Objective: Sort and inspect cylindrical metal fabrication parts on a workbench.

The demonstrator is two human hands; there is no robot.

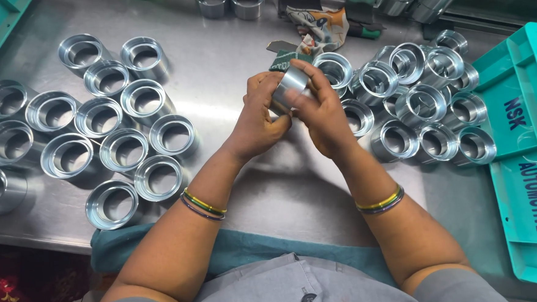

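- On the person's left side of the steel surface [227, 55], a batch of metal rings [101, 117] stands upright in tidy, touching rows, bores facing up. I judge these to be the ones already handled and set out.
- On the right side, a looser heap of rings [422, 100] lies jumbled, several tilted or leaning on each other. These look like the ones not yet handled, and the 2 groups seem roughly equal in number, so the work appears about half done.
- Only 1 ring is in hand: a single ring [291, 85], held up above the middle of the surface, between the 2 groups and clear of both.
- The left hand [257, 118] has its grip closed round the ring's near side, fingers wrapped over the outer wall.
- The right hand [322, 114] is closed on the same ring from the other side, with fingertips laid across its top edge.
- A patterned cloth [320, 26] lies just behind the hands, and a teal tray [526, 156] sits at the far right edge.
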